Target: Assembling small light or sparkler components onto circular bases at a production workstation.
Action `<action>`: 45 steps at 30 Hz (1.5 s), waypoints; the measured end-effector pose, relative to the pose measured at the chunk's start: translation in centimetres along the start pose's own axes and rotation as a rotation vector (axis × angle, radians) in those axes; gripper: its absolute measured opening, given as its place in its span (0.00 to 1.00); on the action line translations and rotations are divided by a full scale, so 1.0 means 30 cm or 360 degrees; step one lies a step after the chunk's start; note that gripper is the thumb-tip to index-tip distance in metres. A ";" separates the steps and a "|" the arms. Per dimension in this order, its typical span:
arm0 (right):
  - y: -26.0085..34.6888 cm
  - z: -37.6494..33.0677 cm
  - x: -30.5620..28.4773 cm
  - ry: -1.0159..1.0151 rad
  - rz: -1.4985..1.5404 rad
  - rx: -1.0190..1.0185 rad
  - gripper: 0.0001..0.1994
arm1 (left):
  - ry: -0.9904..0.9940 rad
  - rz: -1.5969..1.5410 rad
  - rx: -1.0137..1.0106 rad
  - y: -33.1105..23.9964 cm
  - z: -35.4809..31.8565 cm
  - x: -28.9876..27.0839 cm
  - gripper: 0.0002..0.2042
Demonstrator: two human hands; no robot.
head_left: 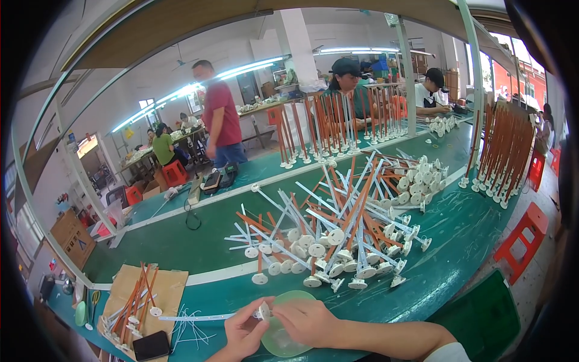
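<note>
Near the front edge of the green-topped bench, my left hand (244,330) grips a white round base (263,311) from which a pale, flat strip (199,317) reaches out to the left. My right hand (309,321) meets it from the other side, fingers pinched together against the base; whatever lies between those fingertips is hidden. Under both hands is a pale green round dish (278,346), its contents too unclear to make out. Thin white wires (192,326) lie spread on the bench beside the strip.
Beyond my hands lies a large heap of brown and white strips with round bases (338,235). Cardboard (175,282) on the left carries several strips and a black phone (151,346). Upright strips (503,151) stand at the right. A person (347,90) sits opposite; another (221,114) stands behind.
</note>
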State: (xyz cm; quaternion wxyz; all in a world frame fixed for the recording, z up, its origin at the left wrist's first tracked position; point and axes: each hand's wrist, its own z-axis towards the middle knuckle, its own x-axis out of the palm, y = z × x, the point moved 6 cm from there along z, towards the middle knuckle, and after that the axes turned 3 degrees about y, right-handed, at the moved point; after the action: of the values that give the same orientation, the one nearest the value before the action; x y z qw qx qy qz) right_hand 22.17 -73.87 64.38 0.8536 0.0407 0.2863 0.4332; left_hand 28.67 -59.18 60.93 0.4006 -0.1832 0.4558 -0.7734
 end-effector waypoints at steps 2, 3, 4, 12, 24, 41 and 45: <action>0.000 -0.004 0.008 0.0038 0.0022 -0.0033 0.15 | 0.0012 0.0100 0.0024 0.009 -0.004 -0.006 0.24; 0.000 -0.005 0.009 0.0037 0.0020 -0.0032 0.15 | 0.0014 0.0099 0.0025 0.009 -0.002 -0.005 0.24; -0.002 -0.006 0.011 0.0054 0.0022 -0.0015 0.15 | 0.0031 0.0092 0.0045 0.003 0.002 0.000 0.25; 0.034 0.005 0.020 -0.0046 0.0011 -0.0062 0.14 | -0.0017 0.0211 -0.0062 0.036 -0.021 -0.010 0.25; -0.036 0.005 -0.021 -0.0066 -0.0107 -0.0056 0.11 | 0.0199 0.0897 -0.0864 -0.013 0.107 -0.269 0.13; -0.039 -0.006 0.019 0.0094 -0.0135 -0.0042 0.06 | 0.0117 0.2691 -0.1648 -0.215 -0.360 -1.217 0.20; -0.039 -0.004 0.014 0.0108 -0.0178 0.0026 0.06 | -0.0229 0.3277 -0.1075 -0.277 -0.194 -0.958 0.18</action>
State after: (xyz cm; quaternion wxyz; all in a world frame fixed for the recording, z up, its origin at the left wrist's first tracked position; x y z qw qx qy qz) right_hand 23.15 -74.29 63.71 0.8659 0.0169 0.3203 0.3837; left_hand 38.72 -31.14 67.36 0.8117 0.1414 0.5555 0.1116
